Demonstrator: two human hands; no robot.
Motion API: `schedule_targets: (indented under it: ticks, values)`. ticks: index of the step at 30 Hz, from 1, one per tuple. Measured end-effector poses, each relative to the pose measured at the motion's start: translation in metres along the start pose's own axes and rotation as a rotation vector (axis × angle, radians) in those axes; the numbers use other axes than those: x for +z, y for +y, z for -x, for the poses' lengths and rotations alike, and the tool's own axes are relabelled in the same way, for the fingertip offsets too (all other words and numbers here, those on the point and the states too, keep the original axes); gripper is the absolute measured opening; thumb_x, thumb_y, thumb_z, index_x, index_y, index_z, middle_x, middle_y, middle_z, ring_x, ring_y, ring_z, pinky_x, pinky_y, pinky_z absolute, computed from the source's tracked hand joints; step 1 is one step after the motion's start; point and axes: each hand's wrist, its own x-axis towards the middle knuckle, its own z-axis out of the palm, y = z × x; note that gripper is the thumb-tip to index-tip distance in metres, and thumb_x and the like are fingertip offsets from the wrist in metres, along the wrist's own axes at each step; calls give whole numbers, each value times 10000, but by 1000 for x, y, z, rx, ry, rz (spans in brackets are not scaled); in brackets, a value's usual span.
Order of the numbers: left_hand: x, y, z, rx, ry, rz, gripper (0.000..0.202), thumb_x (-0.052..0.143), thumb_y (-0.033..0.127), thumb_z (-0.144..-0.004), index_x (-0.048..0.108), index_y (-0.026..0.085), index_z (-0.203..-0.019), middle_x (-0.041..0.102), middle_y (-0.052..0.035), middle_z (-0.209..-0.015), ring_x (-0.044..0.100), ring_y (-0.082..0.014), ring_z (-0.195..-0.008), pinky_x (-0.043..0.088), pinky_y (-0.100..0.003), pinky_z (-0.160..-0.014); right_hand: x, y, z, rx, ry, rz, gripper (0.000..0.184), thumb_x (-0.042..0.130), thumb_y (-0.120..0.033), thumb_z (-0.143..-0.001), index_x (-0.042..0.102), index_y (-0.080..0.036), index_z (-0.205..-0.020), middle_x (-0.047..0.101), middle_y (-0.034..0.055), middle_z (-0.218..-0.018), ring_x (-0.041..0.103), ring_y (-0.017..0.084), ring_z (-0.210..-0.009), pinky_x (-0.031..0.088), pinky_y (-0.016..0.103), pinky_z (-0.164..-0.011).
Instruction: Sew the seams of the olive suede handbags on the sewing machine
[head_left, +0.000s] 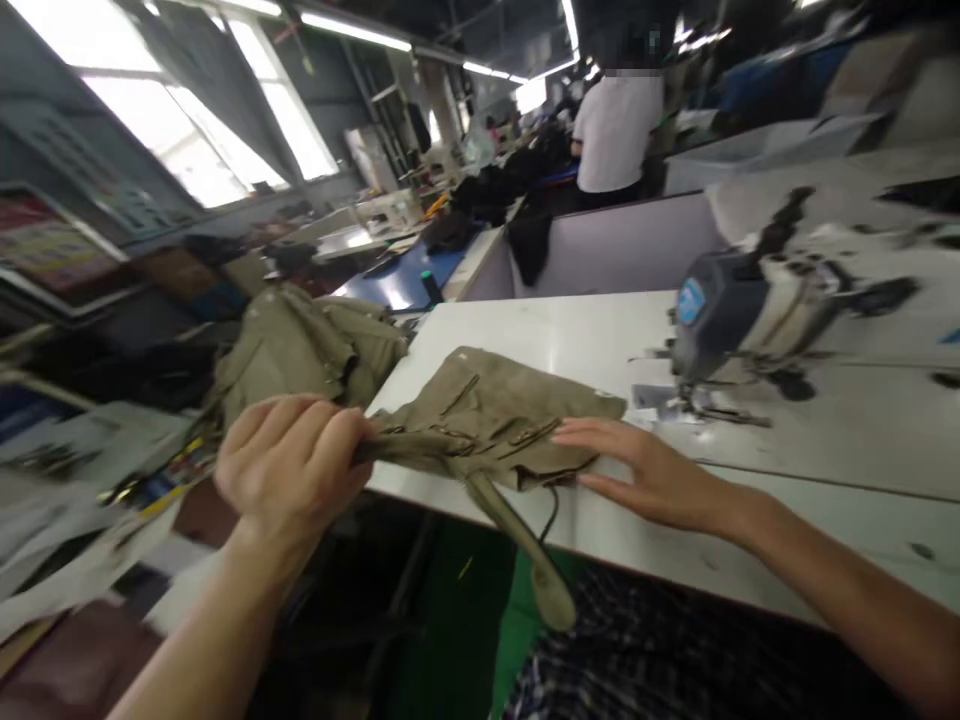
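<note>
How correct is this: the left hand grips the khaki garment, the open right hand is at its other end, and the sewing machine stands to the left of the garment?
One detail is wrong: in the head view, the sewing machine stands to the right of the khaki garment. The left hand grips the garment, and the open right hand is at its other end.

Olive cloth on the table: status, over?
Left hand gripping olive cloth; right hand open at its edge. Strap dangling off table. Sewing machine close by.

Olive-drab garment (514, 388), white tabletop (540, 322), slate-and-cream sewing machine (720, 310), pale lilac partition (626, 248), dark checked clothing (592, 650).
</note>
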Motion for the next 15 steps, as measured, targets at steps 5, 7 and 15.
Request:
schedule_targets:
  ticks: [5,7,15]
  values:
    - [3,6,-6,34,55,-333,91,600,207,-781,511,202,-793,588,-13,-734,581,-201,-778,396,-351,-785,11,5,6,-63,-26,-20,346,539,-314,-932,546,-263,-1275,562,81,-1307,486,258,-1247,425,478,-1033]
    - [9,11,-7,-66,44,-342,129,591,246,-786,506,197,-869,586,-32,-781,577,-219,-804,383,-369,-809,14,-6,-2,-122,0,-44,300,498,-270,-949,573,-247,-1238,594,78,-1262,501,234,-1232,447,439,-1019]
    - [-4,7,-1,-167,-9,-162,308,539,159,-718,503,169,-1023,602,-74,-903,570,-250,-920,351,-417,-929,31,-32,-52,-261,197,100,269,369,-177,-975,604,-147,-1101,705,83,-960,673,181,-861,565,317,-748]
